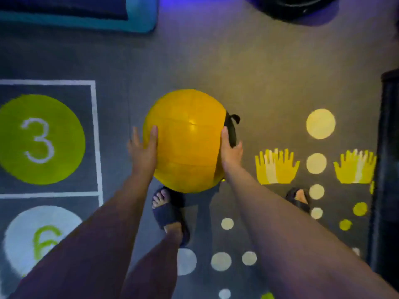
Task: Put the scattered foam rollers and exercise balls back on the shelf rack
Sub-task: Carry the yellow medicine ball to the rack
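A yellow exercise ball [186,141] with a black strap [231,128] on its right side is held above the floor between both hands. My left hand [143,148] presses flat against its left side, fingers spread. My right hand [230,151] grips the right side, fingers over the strap. My two feet in dark slippers stand below the ball. No shelf rack and no foam roller shows in the head view.
The grey floor mat [259,72] carries painted number circles at left and yellow dots and handprints at right. A teal mat [138,20] lies at the top left, a dark round object [298,7] at the top right, a dark upright edge [388,169] on the right.
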`<state>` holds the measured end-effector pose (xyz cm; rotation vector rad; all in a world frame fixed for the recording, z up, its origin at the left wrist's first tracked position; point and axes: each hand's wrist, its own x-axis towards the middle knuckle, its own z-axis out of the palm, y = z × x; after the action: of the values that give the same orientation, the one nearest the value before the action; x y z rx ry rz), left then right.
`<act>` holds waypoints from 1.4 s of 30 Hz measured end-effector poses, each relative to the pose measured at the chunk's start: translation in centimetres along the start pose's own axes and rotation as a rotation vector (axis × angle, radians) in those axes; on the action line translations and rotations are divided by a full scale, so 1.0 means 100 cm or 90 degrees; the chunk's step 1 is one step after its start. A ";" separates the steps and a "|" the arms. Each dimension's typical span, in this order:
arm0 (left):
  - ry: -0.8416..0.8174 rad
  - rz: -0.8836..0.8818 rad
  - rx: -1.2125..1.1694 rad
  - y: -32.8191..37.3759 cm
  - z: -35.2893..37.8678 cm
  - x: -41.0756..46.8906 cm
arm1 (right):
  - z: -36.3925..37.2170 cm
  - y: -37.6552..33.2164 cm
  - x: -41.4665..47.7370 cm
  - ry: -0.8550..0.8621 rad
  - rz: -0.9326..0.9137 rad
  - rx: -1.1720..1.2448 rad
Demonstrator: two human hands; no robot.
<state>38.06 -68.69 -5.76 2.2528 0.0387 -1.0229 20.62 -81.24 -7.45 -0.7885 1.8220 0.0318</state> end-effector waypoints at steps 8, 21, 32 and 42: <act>-0.172 -0.013 -0.094 -0.010 0.021 0.072 | -0.003 0.016 0.054 -0.028 -0.024 0.115; -0.306 0.095 0.065 0.104 -0.015 -0.195 | -0.215 0.072 -0.189 0.084 0.100 0.280; -0.463 0.339 0.175 0.281 0.150 -0.556 | -0.585 0.121 -0.301 0.178 0.009 0.580; -0.692 0.406 0.200 0.320 0.322 -0.743 | -0.805 0.163 -0.332 0.397 0.015 0.694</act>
<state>-25.86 -95.21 47.13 1.4633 -1.2650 -1.7660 -48.76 -83.01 47.53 0.0362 2.0147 -1.2015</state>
